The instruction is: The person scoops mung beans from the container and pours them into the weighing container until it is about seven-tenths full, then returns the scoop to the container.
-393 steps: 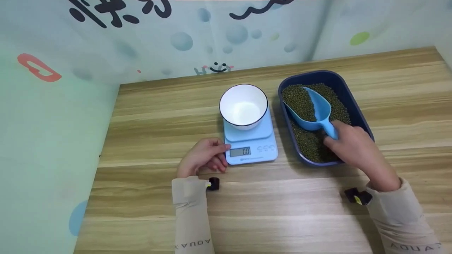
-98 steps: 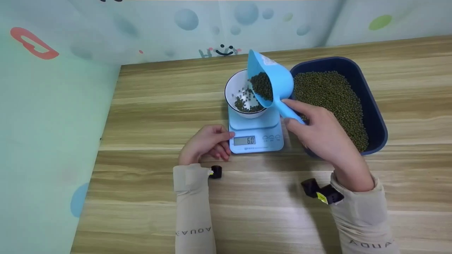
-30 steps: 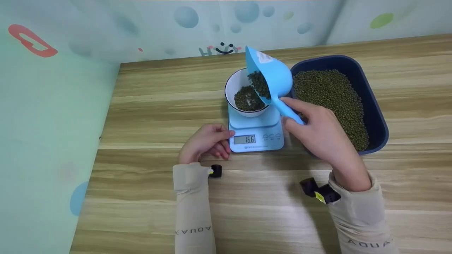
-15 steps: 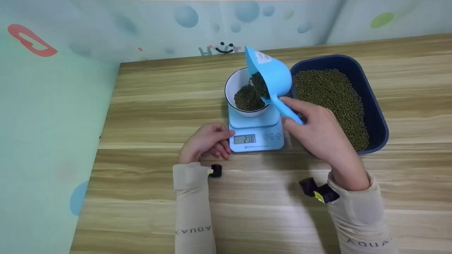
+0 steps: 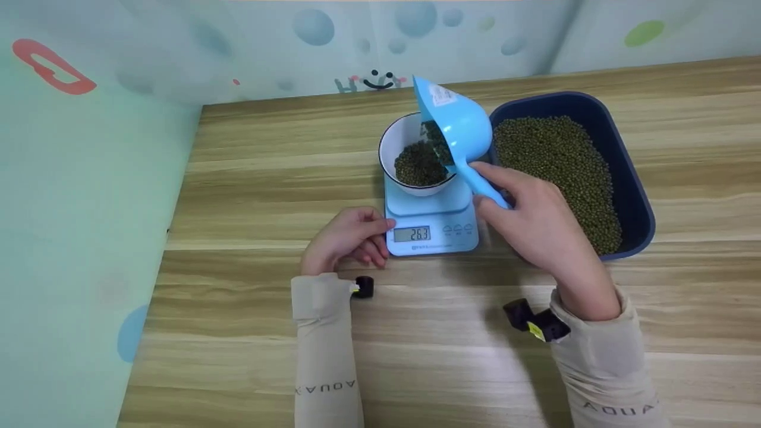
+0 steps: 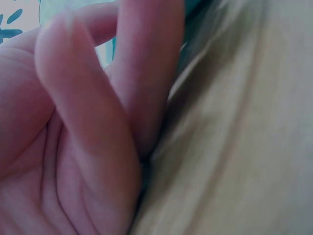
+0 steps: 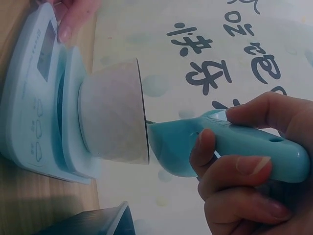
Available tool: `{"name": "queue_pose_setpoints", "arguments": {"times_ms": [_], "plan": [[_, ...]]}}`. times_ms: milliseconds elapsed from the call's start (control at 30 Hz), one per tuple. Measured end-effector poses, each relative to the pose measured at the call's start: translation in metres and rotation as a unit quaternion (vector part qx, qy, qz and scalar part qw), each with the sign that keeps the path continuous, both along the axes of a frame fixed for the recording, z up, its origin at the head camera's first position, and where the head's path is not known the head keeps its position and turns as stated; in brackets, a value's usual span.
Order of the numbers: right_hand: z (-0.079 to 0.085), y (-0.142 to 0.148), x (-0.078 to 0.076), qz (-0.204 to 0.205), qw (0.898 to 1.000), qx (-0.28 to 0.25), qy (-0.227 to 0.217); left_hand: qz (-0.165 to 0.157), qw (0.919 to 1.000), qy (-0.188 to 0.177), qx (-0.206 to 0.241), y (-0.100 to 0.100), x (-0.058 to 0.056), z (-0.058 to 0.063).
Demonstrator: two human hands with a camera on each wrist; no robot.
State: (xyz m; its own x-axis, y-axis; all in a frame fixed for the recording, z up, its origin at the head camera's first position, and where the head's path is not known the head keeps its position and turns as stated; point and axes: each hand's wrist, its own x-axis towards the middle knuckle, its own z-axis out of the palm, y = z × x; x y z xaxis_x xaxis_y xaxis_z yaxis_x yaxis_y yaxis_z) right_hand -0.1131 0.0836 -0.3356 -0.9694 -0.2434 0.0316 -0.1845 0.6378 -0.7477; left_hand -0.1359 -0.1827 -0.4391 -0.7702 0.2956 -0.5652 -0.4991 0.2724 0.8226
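Note:
With my right hand (image 5: 535,220) I hold a light-blue scoop (image 5: 469,131) by its handle, tipped over a white bowl (image 5: 389,148) with a dark rim. Small green beans (image 5: 416,169), like mung beans, slide from the scoop's mouth onto a heap inside. The bowl stands on a light-blue kitchen scale (image 5: 434,205), whose display reads 26.3. At the scale's left front corner, my left hand (image 5: 351,235) holds the edge, thumb on top and fingers bent beside it. In the right wrist view, the scoop's lip (image 7: 154,127) is at the bowl's rim; the bowl's inside is hidden.
Right of the scale stands a dark-blue tray (image 5: 633,202) with many more green beans (image 5: 559,172). My right hand and forearm cover its front left part. Behind the wooden table (image 5: 267,178) is a printed wall (image 5: 285,59); another wall (image 5: 71,208) rises on the left.
From lying loaded in the tray, the scoop moved left and tipped over the bowl. The bean heap has grown, and the display rose from 0.0 through 6.0 and 16.6. My left hand stayed put.

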Motion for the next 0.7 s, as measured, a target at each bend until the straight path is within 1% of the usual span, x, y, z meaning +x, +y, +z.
{"name": "queue_pose_setpoints", "arguments": {"times_ms": [300,700], "plan": [[-0.0002,0.0000,0.0001,-0.002,1.000,-0.001,0.008,-0.005,1.0000,0.007,-0.003,0.0002,-0.0003,-0.0005],[-0.0004,-0.0004,0.0002,-0.002,1.000,-0.001,0.016,0.001,1.0000,-0.002,-0.002,0.0010,0.0006,0.0017]]}}
